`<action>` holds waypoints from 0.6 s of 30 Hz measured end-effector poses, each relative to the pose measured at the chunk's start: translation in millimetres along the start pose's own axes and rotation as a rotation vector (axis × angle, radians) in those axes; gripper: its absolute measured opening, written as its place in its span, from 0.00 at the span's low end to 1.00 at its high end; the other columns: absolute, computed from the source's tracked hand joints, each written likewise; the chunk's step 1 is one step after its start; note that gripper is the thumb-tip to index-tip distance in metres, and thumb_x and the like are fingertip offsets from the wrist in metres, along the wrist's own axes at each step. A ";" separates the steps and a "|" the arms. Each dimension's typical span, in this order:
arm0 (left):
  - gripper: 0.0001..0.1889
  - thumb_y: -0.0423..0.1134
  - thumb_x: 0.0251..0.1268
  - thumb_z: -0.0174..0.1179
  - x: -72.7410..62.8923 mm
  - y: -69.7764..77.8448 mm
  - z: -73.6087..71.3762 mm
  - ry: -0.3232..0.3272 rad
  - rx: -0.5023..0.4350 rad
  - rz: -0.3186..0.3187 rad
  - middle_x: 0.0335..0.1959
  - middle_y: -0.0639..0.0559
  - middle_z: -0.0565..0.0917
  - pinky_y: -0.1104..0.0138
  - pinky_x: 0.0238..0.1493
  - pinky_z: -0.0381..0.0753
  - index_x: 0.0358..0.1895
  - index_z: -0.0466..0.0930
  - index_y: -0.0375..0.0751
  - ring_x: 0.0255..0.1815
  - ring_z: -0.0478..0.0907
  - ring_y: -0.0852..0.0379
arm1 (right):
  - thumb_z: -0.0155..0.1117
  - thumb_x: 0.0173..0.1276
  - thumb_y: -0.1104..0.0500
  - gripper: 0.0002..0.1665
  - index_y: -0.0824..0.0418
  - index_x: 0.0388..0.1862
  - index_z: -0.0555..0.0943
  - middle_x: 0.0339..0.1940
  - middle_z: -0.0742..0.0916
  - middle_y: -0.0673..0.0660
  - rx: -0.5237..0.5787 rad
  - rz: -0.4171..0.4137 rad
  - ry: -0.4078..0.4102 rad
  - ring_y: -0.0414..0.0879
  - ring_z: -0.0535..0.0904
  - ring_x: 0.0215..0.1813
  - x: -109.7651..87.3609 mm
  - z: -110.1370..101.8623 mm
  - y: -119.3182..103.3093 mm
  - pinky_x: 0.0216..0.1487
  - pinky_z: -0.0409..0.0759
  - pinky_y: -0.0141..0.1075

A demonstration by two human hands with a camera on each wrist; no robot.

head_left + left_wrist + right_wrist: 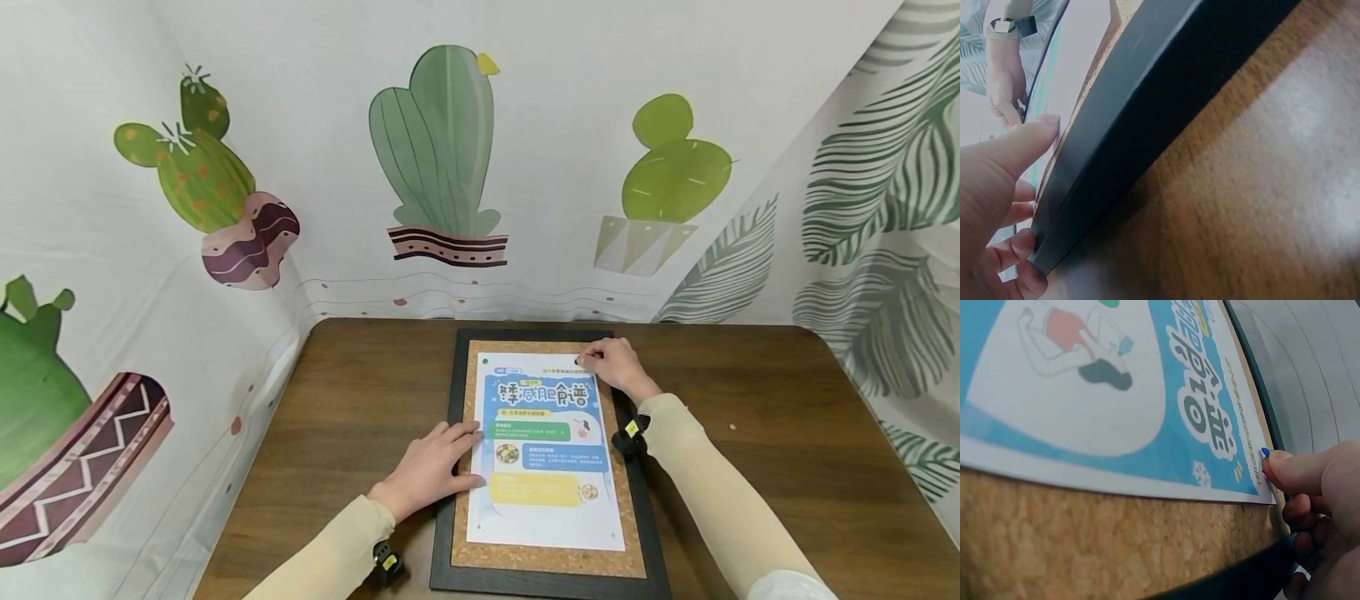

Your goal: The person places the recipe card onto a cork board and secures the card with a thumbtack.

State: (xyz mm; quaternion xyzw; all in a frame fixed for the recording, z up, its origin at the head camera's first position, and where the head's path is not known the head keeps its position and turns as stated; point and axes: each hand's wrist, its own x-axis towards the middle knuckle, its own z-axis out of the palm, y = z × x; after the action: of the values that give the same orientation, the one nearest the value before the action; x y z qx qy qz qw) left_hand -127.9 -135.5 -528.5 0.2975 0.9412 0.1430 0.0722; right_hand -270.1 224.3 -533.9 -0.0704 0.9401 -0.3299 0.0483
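Note:
A printed poster sheet (551, 525) lies on a cork board (633, 562) with a black frame (442, 542). A green pushpin (485, 361) sits at the sheet's top left corner. At the top right corner my right hand (618, 367) pinches a small blue pushpin (1265, 452) between thumb and fingers; the pin's point is hidden. My left hand (431, 467) rests across the frame's left side, its thumb and fingertips touching the sheet's left edge. In the left wrist view the thumb (1038, 137) lies on the paper and the other fingers are over the frame.
The board lies on a brown wooden table (345, 375), near its back edge. Behind the table hangs a white cloth (555, 167) printed with cacti and leaves. Each wrist wears a black strap camera, one (632, 433) beside the frame's right side.

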 end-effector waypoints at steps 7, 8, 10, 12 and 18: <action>0.38 0.62 0.66 0.69 -0.6 -0.4 -1.3 -0.003 -0.004 -0.004 0.74 0.49 0.75 0.57 0.42 0.83 0.73 0.77 0.43 0.62 0.76 0.48 | 0.64 0.76 0.58 0.10 0.62 0.40 0.89 0.37 0.87 0.58 0.001 0.008 -0.016 0.58 0.69 0.50 2.2 1.2 -0.7 0.53 0.64 0.51; 0.38 0.62 0.66 0.69 -0.7 -0.5 -1.4 -0.002 -0.004 -0.005 0.74 0.49 0.75 0.55 0.43 0.83 0.73 0.77 0.43 0.63 0.76 0.47 | 0.64 0.76 0.58 0.10 0.62 0.40 0.89 0.37 0.86 0.58 0.003 0.008 -0.015 0.58 0.69 0.50 2.4 1.2 -1.0 0.53 0.63 0.51; 0.38 0.62 0.66 0.69 -0.9 -0.4 -1.3 -0.003 -0.008 -0.007 0.74 0.49 0.75 0.54 0.43 0.84 0.73 0.77 0.43 0.64 0.76 0.47 | 0.64 0.76 0.58 0.10 0.62 0.39 0.89 0.36 0.86 0.57 -0.001 0.011 -0.018 0.58 0.69 0.49 2.4 0.9 -1.2 0.53 0.63 0.50; 0.38 0.62 0.66 0.68 -0.7 -0.2 -1.0 -0.003 -0.005 -0.008 0.74 0.49 0.75 0.52 0.44 0.84 0.73 0.77 0.43 0.65 0.76 0.45 | 0.64 0.76 0.59 0.10 0.62 0.39 0.89 0.36 0.86 0.57 0.001 0.014 -0.018 0.58 0.69 0.49 2.0 0.0 -1.6 0.53 0.63 0.51; 0.38 0.63 0.67 0.67 -0.3 1.2 -0.5 -0.014 0.013 0.005 0.75 0.49 0.74 0.64 0.32 0.77 0.74 0.76 0.44 0.58 0.76 0.50 | 0.62 0.77 0.61 0.11 0.65 0.40 0.88 0.39 0.85 0.61 0.010 0.013 -0.009 0.59 0.70 0.50 -0.3 -1.6 1.1 0.53 0.66 0.50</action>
State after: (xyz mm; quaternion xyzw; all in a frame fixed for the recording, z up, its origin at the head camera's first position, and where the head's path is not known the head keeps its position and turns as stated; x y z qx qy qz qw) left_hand -127.2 -134.9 -527.6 0.3013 0.9408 0.1347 0.0766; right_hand -270.2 226.2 -533.4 -0.0658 0.9387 -0.3339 0.0551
